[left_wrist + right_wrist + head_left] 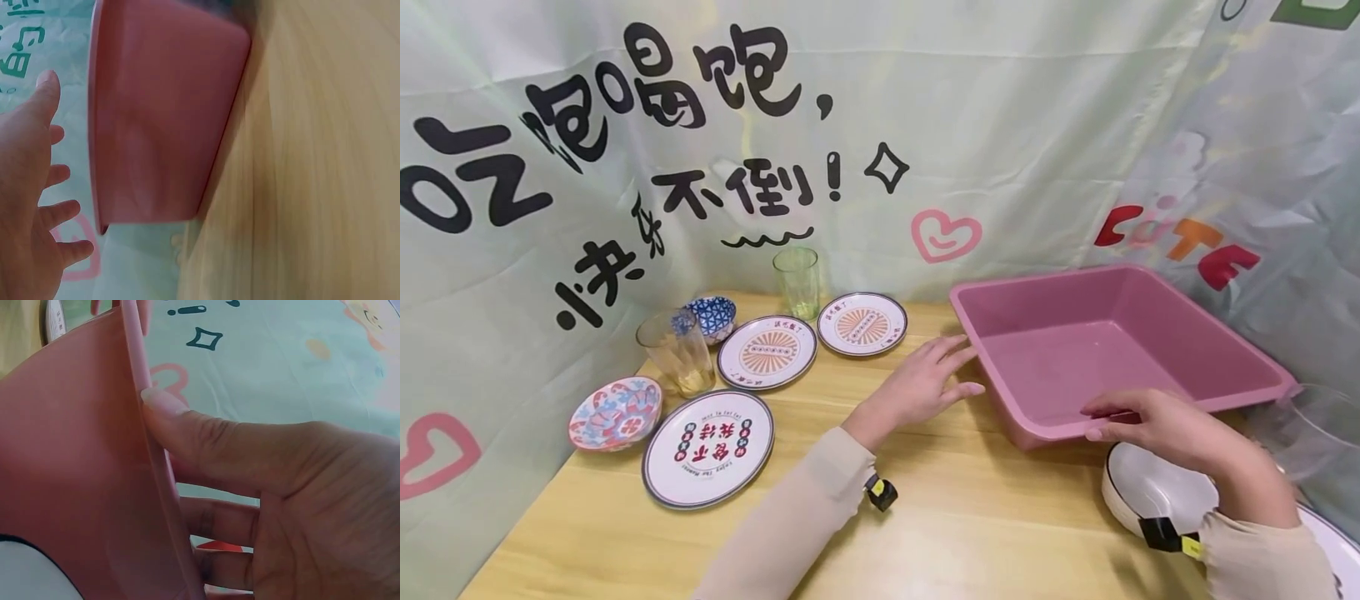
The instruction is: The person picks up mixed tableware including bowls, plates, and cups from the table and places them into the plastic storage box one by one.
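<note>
A pink plastic basin [1075, 358] stands at the right of the wooden table. My right hand [1187, 437] grips its near rim; in the right wrist view the thumb [187, 425] lies on the outer side and the fingers reach over to the inner side. Beside the basin's left rim is my left hand [917, 383], its fingers spread and holding nothing. The left wrist view shows that hand alongside the basin wall [162, 112]; whether a fingertip touches the rim I cannot tell. Under my right forearm sits a white bowl [1157, 492], partly covered.
At the right, a clear glass [1318, 433] and a plate [1333, 550] are partly in view. Leftward stand several plates, including a large one [707, 450], a patterned bowl [617, 414], a blue-white bowl [713, 317], an amber glass [677, 354] and a green glass [797, 283]. Printed curtains enclose the table.
</note>
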The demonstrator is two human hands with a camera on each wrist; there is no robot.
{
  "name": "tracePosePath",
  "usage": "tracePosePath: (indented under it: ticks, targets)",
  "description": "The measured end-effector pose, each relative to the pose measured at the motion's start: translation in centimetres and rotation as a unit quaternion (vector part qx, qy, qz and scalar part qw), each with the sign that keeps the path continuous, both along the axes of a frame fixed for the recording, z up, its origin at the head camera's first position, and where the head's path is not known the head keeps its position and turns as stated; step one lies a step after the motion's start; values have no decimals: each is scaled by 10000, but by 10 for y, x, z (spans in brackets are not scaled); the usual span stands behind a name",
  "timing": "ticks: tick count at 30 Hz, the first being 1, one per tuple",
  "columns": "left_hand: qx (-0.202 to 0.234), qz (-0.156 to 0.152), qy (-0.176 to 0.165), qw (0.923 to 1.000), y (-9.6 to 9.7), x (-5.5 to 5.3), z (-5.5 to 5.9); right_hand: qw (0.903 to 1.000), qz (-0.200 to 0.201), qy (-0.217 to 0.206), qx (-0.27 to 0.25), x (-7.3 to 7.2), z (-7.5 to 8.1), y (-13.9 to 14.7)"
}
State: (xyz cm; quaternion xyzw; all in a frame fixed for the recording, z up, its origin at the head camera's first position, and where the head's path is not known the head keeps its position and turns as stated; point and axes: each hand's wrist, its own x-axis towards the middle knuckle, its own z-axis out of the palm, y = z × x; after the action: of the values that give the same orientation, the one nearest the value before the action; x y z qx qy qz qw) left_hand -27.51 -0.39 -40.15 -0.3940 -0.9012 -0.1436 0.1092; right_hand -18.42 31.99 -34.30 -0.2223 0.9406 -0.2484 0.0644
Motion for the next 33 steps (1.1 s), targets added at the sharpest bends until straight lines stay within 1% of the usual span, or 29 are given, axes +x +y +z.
tracePosePath:
  ticks: [5,8,11,15,19,25,31,33]
  targets:
    - [-325,-113,74,9994,14,3,-1,10000,29,71,62,0,2,-2]
    - [-368,-173,105,9991,17,5,-3,9999,29,121,39,0,1,-4]
    - [-317,-206,133,9992,16,7,-7,9999,39,124,8,0,-1,-5]
    - [-225,-225,157,9994,13,9,-11,9997,82,231,32,2,-3,-6]
    - [-218,-191,111,9995,8,12,-12,9992,157,357,67,2,-4,-10]
    - [-268,-141,29,9995,-1,15,-10,9983,319,481,45,2,-4,-17]
    - [-304,-140,178,9993,-9,17,-8,9981,380,482,-20,4,-4,-23]
    - [-300,-141,220,9992,-11,18,-8,9975,420,560,-23,4,-4,-25]
